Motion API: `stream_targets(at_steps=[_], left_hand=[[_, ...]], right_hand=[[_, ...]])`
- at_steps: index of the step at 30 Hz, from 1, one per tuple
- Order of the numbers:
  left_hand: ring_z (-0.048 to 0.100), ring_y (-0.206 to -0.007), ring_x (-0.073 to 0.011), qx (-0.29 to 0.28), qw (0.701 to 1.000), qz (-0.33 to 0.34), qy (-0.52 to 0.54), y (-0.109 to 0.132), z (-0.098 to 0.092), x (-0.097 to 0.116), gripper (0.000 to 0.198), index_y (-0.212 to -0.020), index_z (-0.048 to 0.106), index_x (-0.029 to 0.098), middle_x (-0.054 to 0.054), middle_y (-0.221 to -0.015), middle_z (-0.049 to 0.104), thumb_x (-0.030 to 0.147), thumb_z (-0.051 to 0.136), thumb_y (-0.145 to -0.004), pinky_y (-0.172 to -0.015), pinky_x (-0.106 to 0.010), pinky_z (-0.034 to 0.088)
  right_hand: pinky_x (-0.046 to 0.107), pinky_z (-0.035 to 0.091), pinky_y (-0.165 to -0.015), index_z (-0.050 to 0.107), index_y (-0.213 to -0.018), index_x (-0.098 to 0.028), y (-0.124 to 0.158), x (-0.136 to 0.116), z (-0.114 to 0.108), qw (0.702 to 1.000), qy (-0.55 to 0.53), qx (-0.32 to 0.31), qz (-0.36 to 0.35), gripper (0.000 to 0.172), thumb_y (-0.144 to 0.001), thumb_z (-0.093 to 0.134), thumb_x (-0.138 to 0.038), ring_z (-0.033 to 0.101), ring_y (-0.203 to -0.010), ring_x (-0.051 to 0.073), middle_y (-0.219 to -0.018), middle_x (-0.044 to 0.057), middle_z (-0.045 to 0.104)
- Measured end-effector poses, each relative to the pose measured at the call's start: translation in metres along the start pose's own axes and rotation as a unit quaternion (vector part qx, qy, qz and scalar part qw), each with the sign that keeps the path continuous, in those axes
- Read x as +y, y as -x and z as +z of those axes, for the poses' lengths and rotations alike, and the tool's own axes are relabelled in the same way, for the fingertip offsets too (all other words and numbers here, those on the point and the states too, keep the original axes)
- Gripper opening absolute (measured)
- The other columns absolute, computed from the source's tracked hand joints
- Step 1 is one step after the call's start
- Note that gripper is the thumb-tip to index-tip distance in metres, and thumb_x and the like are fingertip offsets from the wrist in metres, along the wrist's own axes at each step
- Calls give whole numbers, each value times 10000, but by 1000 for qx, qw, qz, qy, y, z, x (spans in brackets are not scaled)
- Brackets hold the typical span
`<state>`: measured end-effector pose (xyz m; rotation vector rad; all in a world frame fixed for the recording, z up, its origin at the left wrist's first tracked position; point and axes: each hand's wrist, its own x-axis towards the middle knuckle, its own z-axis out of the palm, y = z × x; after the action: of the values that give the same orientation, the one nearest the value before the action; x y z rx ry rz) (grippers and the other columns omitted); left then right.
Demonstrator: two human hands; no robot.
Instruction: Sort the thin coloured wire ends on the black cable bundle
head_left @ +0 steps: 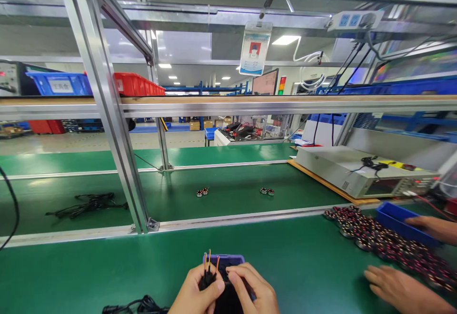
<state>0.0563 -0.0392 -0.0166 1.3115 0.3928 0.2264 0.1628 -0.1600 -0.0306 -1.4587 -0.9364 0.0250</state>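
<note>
My left hand (196, 290) grips a small black wired part (207, 278) with thin orange and yellow leads standing up from it. My right hand (253, 288) pinches the same dark bundle from the other side. Below both hands lies a dark object with a purple-blue rim (224, 259), mostly hidden by my fingers. A coiled black cable (137, 306) lies on the green belt (303, 266) just left of my left hand. Both hands sit at the near edge of the view, so their lower parts are cut off.
To the right, a co-worker's hands (402, 289) work beside a heap of several round motors with copper windings (378, 238) and a blue plastic bin (403, 223). Aluminium frame posts (121, 133) divide the belts. A grey test instrument (364, 173) stands at the far right.
</note>
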Motion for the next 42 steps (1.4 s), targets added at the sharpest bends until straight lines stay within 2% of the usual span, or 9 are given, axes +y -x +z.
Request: stream_targets(at_steps=[5, 10, 12, 16, 19, 21, 27, 34, 42], left_hand=[[254, -323, -19, -3, 1000, -5, 9, 2, 1, 4, 614, -757, 502, 204, 118, -409, 445, 747, 761, -634, -366, -176, 173], [239, -340, -27, 1, 1000, -7, 11, 3, 2, 5, 624, -793, 556, 188, 122, -389, 428, 746, 773, -618, -374, -176, 170], [238, -342, -29, 0, 1000, -8, 9, 2, 1, 4, 625, -791, 564, 183, 122, -384, 422, 746, 771, -619, -375, -178, 163], [231, -338, -23, -5, 1000, -10, 12, 2, 1, 2, 622, -759, 565, 174, 113, -391, 436, 749, 765, -627, -380, -189, 164], [239, -327, -26, -10, 1000, -10, 7, 2, 0, 1, 645, -765, 572, 168, 97, -384, 468, 766, 759, -613, -375, -195, 147], [240, -319, -28, -14, 1000, -7, 9, 2, 1, 2, 642, -769, 566, 172, 96, -383, 472, 767, 754, -619, -370, -197, 137], [202, -331, -22, -14, 999, -13, 46, 3, 2, 8, 593, -706, 509, 201, 133, -392, 394, 719, 782, -619, -361, -193, 136], [201, -321, -23, -22, 999, -32, 39, 1, -1, 7, 490, -666, 513, 201, 131, -373, 384, 601, 795, -643, -362, -200, 149], [189, -323, -23, -11, 998, -40, 49, 2, 1, 7, 509, -659, 516, 204, 129, -368, 383, 619, 810, -617, -368, -204, 134]], right_hand=[[226, 560, -683, 786, -811, -222, 1, 0, 3, 999, -8, 16, 32, 450, -921, 610, -622, 682, -669, 193, -752, 54, 731], [193, 466, -408, 807, -870, -212, 4, 0, 7, 995, -56, 26, 78, 484, -872, 639, -665, 601, -520, 155, -745, 58, 715], [188, 425, -356, 814, -891, -214, 5, 1, 8, 994, -66, 32, 80, 466, -866, 656, -652, 562, -475, 137, -752, 57, 710], [202, 528, -460, 821, -903, -231, 3, 0, 8, 997, -63, 32, 23, 363, -911, 657, -554, 637, -552, 163, -757, 60, 718], [241, 602, -651, 815, -976, -246, -2, -2, 5, 997, -53, -34, -35, 286, -965, 623, -458, 712, -714, 202, -804, 68, 738], [255, 610, -710, 807, -1014, -249, -5, -3, 2, 995, -45, -76, -53, 292, -993, 584, -436, 724, -778, 209, -851, 78, 745], [227, 596, -675, 796, -995, -237, -10, -4, -8, 998, -13, -46, -44, 313, -988, 591, -473, 711, -795, 204, -868, 79, 722], [287, 585, -702, 758, -948, -261, -16, -5, -21, 970, 142, -61, -187, 261, -1030, 510, -284, 671, -824, 210, -889, 73, 701], [293, 537, -636, 735, -903, -265, -12, -6, -15, 968, 152, 1, -199, 300, -1042, 469, -278, 639, -782, 209, -848, 70, 670]])
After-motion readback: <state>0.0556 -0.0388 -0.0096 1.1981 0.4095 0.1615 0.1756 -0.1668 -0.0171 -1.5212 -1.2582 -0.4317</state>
